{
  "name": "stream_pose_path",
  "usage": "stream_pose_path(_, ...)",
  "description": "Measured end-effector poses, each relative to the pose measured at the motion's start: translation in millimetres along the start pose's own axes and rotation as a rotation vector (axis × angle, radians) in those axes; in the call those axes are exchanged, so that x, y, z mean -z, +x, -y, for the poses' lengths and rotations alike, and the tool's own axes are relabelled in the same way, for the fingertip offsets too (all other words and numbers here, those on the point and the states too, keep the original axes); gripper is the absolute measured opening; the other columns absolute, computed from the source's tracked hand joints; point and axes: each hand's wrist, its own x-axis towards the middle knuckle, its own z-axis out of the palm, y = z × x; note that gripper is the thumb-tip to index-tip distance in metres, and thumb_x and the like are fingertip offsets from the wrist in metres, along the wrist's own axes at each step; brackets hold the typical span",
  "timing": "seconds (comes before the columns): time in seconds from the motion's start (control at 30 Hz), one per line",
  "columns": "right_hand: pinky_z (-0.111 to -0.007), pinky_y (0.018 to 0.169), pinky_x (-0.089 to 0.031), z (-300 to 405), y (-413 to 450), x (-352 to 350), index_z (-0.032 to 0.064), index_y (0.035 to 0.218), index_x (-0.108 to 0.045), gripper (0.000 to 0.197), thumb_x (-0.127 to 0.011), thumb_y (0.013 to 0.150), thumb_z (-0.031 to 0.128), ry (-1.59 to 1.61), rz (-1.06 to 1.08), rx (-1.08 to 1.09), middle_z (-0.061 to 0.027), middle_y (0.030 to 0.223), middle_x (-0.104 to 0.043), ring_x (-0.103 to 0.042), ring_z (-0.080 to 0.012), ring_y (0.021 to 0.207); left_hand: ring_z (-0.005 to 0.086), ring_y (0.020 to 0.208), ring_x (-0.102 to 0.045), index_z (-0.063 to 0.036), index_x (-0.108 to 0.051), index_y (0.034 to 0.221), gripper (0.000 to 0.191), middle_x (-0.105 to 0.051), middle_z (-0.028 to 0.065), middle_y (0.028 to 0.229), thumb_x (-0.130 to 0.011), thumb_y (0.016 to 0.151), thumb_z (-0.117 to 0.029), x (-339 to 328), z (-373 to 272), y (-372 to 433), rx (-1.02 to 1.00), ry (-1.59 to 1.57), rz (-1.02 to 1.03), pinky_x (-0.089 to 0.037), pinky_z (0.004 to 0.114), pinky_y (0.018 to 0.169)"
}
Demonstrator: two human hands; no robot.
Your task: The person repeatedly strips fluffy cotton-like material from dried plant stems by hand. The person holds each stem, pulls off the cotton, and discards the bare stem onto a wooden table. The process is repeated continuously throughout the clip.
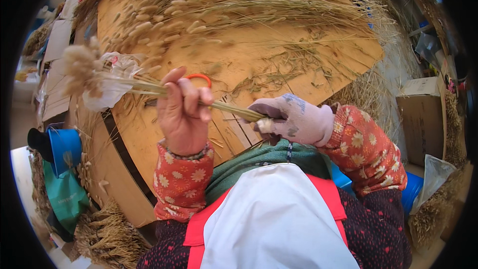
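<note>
A small bundle of dried bunny-tail grass (143, 86) lies slantwise across my view, its fluffy heads at left blurred. My bare left hand (185, 110) has its fingers curled loosely around the middle of the stems, palm towards me. In a mauve work glove with a darker palm, my right hand (289, 119) grips the stem ends. Something whitish shows at that glove's thumb side. Behind my left hand, the orange handle loop of what looks like scissors (199, 78) shows on the wooden board (194, 54); the rest is mostly hidden.
A large spread of dried bunny-tail grass (209, 2) covers the board's far side. Leaf scraps (283, 67) litter its middle. A crumpled plastic bag (108, 95) lies at left. A blue bucket (65, 149) stands left, a cardboard box (420, 116) right.
</note>
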Motion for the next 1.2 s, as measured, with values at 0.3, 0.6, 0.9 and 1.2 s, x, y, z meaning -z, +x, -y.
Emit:
stream_pose_path(0.3,-0.03,0.065,-0.05,-20,-30,4,-0.0008,0.112,-0.059,0.022,-0.053,0.09,0.002,-0.517,-0.398,0.03,-0.0114,0.08,-0.066,-0.062,-0.0196,0.069,0.0217,0.106,-0.062,-0.0093,-0.032,0.144,0.052,-0.063,0.0108,0.109,-0.052,0.099,-0.026,-10,34,1,0.266,-0.004,-0.098,-0.058,0.026,0.067)
stream_pose_path(0.6,-0.032,0.064,-0.049,-65,-68,7,0.0007,0.114,-0.061,0.025,-0.057,0.089,0.005,-0.45,-0.53,0.03,-0.0155,0.083,-0.065,-0.064,-0.0244,0.07,0.0262,0.106,-0.062,-0.0095,-0.038,0.141,0.047,-0.059,0.0068,0.092,-0.052,0.099,-0.024,-9,49,-3,0.325,-0.099,-0.104,-0.057,0.032,0.079)
stream_pose_path(0.9,-0.034,0.06,-0.048,-91,-88,13,0.0049,0.117,-0.06,0.031,-0.06,0.086,0.006,-0.721,-0.627,0.023,-0.0135,0.082,-0.064,-0.062,-0.0268,0.065,0.0253,0.106,-0.061,-0.0048,-0.045,0.131,0.041,-0.054,0.004,0.086,-0.045,0.101,-0.034,-12,55,-1,0.332,-0.17,-0.121,-0.055,0.034,0.085)
stream_pose_path(1.2,-0.033,0.069,-0.051,-99,-100,14,0.0037,0.119,-0.06,0.034,-0.061,0.086,0.011,-0.56,-0.581,-0.166,-0.0169,0.093,-0.065,-0.065,-0.0297,0.078,0.0243,0.104,-0.061,-0.0048,-0.051,0.121,0.035,-0.052,0.0042,0.082,-0.043,0.103,-0.034,-16,61,-3,0.271,-0.131,-0.012,-0.055,0.037,0.085)
